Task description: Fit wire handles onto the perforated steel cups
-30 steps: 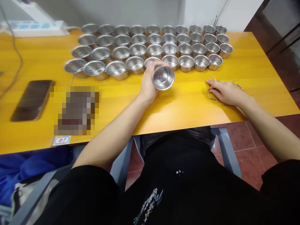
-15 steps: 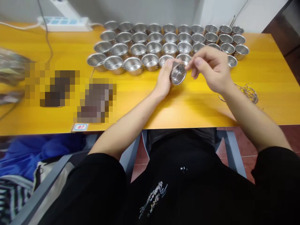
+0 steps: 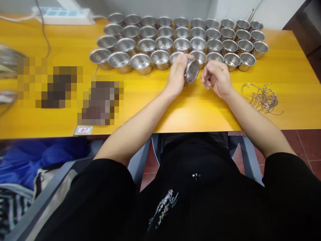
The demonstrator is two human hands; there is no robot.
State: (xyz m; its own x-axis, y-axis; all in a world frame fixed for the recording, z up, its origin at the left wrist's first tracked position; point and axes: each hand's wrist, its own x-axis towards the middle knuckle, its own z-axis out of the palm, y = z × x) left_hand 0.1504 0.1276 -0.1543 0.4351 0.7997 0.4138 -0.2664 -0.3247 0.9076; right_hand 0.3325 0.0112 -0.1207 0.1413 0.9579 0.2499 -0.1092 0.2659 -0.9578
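Observation:
My left hand is closed around a small perforated metal cup, tilted so its mouth faces right and partly toward me. Just right of the cup's rim, my right hand has its fingers curled in a pinch. A short bit of thin metal wire shows between those fingertips and the cup; most of it is hidden. On the table beyond the right forearm lies a tangled heap of bent wire loops. Similar metal cups stand upright in rows behind both hands.
The yellow table has a white power strip at its back left, with a dark cable hanging nearby. Two blurred-out dark items lie on the left, above a small label. A chair's grey frame surrounds my lap.
My right hand has moved down and slightly left, its fingers curling in more. The cup in my left hand has turned a little. The view has shifted slightly, uncovering the wire heap.

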